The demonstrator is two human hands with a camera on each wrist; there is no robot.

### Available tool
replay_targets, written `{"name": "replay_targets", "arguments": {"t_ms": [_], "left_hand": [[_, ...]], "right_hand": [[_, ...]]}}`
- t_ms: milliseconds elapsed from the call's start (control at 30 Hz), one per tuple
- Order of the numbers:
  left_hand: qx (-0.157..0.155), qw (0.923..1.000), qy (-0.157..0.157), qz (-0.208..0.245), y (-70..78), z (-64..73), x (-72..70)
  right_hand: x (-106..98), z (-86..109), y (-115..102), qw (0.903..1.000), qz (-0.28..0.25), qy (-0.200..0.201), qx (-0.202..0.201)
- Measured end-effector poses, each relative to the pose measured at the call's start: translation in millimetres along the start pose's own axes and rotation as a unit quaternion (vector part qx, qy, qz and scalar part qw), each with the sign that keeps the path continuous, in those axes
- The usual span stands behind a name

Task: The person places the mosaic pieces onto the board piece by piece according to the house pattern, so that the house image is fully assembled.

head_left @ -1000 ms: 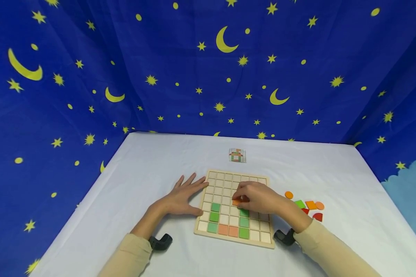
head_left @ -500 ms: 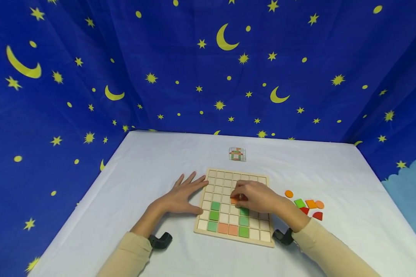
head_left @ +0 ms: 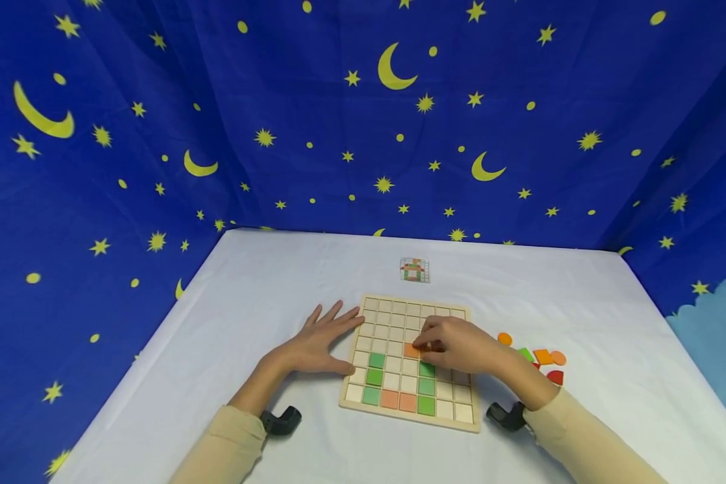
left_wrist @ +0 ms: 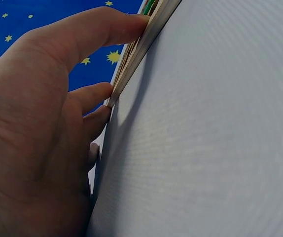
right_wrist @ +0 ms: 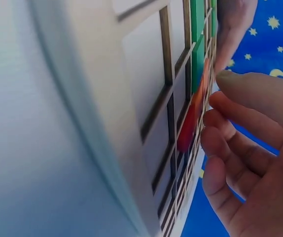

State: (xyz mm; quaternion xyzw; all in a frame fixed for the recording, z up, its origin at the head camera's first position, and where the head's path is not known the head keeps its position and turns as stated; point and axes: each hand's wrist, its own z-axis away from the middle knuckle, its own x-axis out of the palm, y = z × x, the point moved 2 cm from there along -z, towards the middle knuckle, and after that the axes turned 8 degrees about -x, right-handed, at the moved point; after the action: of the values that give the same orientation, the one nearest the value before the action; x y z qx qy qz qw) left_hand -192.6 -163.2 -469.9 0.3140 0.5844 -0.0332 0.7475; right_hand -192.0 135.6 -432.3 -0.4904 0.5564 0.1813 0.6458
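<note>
A wooden grid board (head_left: 353, 396) lies on the table with several green and salmon square tiles in its cells. My left hand (head_left: 319, 346) has its fingers spread, with the thumb and fingertips touching the board's left edge (left_wrist: 131, 61). Over the right half of the board, my right hand (head_left: 456, 345) has loosely bent fingers and holds nothing. Its fingertips are close beside an orange tile (head_left: 411, 350) lying in the grid. The right wrist view shows the thumb (right_wrist: 252, 89) and fingers off a red piece (right_wrist: 186, 131) on the board; my hand hides that piece in the head view.
Right of the board lie loose pieces: an orange disc (head_left: 505, 339), an orange square (head_left: 542, 357), a paler disc (head_left: 558, 358), a red quarter-round (head_left: 555, 378) and a partly hidden green square (head_left: 525, 354). Behind the board is a small pattern card (head_left: 414, 270).
My right hand has let go of the orange tile and shifted slightly right, showing more of the tile. The left hand stays at the board's edge.
</note>
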Motion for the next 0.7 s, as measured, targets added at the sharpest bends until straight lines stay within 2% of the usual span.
{"name": "replay_targets", "arguments": {"t_ms": [300,700], "left_hand": [[0.003,1.0,0.001,-0.004,0.1,-0.5,-0.9],[0.003,1.0,0.003,-0.002,1.1,0.3,-1.1]], "right_hand": [[-9.4,24.5,1.7,0.9991,0.001,0.03,0.029],[-22.1,59.2,7.6,0.9942,-0.039,0.067,0.075]]}}
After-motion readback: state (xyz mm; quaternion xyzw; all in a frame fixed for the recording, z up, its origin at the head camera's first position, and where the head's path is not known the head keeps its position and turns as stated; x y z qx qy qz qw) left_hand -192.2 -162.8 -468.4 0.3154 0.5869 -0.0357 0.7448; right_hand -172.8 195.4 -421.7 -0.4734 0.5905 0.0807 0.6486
